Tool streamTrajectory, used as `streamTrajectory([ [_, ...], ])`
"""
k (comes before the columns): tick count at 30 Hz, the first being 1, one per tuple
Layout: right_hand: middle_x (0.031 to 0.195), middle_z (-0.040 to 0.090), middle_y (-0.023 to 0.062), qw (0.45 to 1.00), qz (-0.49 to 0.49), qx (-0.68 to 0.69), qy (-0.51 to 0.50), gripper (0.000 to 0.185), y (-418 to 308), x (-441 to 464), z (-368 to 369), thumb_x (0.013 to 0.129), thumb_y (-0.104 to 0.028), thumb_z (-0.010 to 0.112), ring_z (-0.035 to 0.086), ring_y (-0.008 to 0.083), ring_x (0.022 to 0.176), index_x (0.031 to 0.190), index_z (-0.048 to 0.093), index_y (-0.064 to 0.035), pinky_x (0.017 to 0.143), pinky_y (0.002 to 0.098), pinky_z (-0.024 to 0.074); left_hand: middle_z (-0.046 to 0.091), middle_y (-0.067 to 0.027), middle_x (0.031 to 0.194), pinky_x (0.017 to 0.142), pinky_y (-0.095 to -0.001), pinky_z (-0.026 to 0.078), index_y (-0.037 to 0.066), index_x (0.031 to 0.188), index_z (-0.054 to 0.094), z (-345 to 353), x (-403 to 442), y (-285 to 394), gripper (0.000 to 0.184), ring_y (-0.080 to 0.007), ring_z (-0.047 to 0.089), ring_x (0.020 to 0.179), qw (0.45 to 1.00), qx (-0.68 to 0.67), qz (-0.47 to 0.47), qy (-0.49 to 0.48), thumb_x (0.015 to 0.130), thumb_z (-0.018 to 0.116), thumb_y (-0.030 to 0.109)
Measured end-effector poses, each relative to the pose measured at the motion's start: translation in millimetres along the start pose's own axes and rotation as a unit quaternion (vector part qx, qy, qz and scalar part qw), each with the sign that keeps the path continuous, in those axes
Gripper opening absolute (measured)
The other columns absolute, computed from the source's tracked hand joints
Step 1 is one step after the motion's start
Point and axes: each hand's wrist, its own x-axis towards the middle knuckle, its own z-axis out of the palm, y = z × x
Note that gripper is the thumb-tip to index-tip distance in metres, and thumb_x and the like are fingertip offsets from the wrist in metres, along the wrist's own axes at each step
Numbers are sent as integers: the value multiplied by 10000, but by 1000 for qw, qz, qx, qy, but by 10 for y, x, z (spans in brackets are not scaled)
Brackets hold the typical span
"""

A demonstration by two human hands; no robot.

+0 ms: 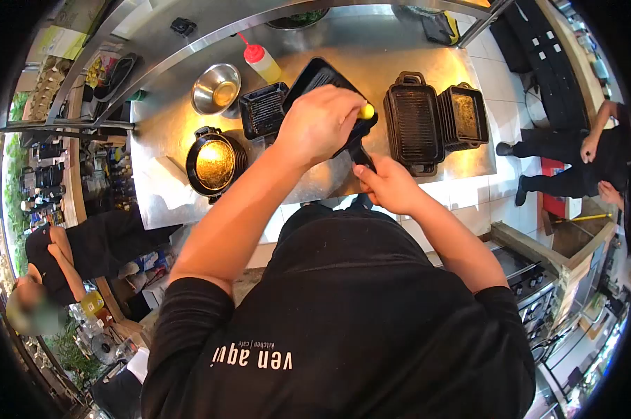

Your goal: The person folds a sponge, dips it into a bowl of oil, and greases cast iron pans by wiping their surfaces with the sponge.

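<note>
My right hand [391,185] is closed round the handle [361,155] of a black rectangular grill pan [320,75], held over the steel table. My left hand [320,120] is over that pan, fingers pinched together on a small thing with a rounded yellow end [366,111]. The rest of that thing is hidden by the fingers, and my hand covers much of the pan's inside. Just left of the pan lies a smaller ridged black dish [264,110].
On the steel table [329,183] stand a steel bowl [216,89], a red-capped squeeze bottle [262,61], stacked round pans [215,164] and two stacks of rectangular cast-iron dishes [414,126]. A shelf rail [210,47] crosses above. People in black stand left and right.
</note>
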Motion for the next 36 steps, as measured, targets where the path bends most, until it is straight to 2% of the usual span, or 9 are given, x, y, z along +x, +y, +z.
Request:
streamTrajectory([
  [2,757,567,4,1000,-2,18,14,223,-44,-27,98,1136,-268,561,519,105,557,1063,542,-59,523,308,441,767,-136,959,813,-430,608,40,975,759,-11,-30,-36,114,-334,738,906,999,-15,1,47,862,751,31],
  [7,727,560,7,998,-21,-19,62,238,10,-18,187,1134,-278,560,523,111,551,1045,550,-57,523,311,443,768,-147,939,807,-437,610,47,963,762,-164,-500,-306,104,-352,741,888,991,51,-59,-108,862,764,25],
  [9,741,592,41,998,0,15,58,254,-15,-3,292,1129,-277,556,570,169,588,1041,559,-39,570,357,485,776,-131,952,807,-427,612,52,978,766,-204,-267,-309,121,-337,751,900,999,13,-31,5,863,774,19],
  [11,762,633,92,987,-46,-110,106,270,-98,-32,425,1125,-274,548,625,244,660,1057,570,-14,652,414,521,778,-132,961,810,-421,612,51,987,765,-280,47,-204,134,-330,756,901,994,-27,-4,104,858,774,15],
  [17,830,679,148,987,-11,-113,115,283,-145,33,413,1121,-275,547,705,287,773,1091,579,5,729,453,537,780,-122,968,796,-412,609,49,990,761,-202,-519,-780,133,-339,751,876,996,48,-27,-74,860,761,25],
  [20,832,676,151,976,-41,-169,129,284,-201,28,544,1118,-275,548,715,298,795,1101,579,6,739,456,541,761,-134,927,797,-416,611,50,981,759,-364,14,-400,130,-355,745,878,997,-18,9,71,854,769,28],
  [27,821,684,161,979,-35,-119,160,290,-217,-38,418,1117,-279,551,699,341,791,1107,584,9,742,461,535,781,-152,965,805,-432,613,51,980,774,-274,-280,-586,114,-359,754,900,997,29,-56,-37,866,770,44],
  [32,808,678,158,978,-63,-121,156,286,-188,-67,431,1120,-280,541,682,350,780,1101,587,2,741,466,518,785,-149,978,806,-427,611,55,981,771,-270,102,-381,101,-358,759,890,993,-31,-34,110,880,763,53],
  [36,817,679,169,976,-43,-151,149,300,-50,-23,164,1122,-291,535,685,356,787,1096,590,2,752,471,522,785,-146,979,796,-432,607,52,972,771,-142,-136,-577,86,-365,757,890,995,45,-93,-9,889,757,69],
])
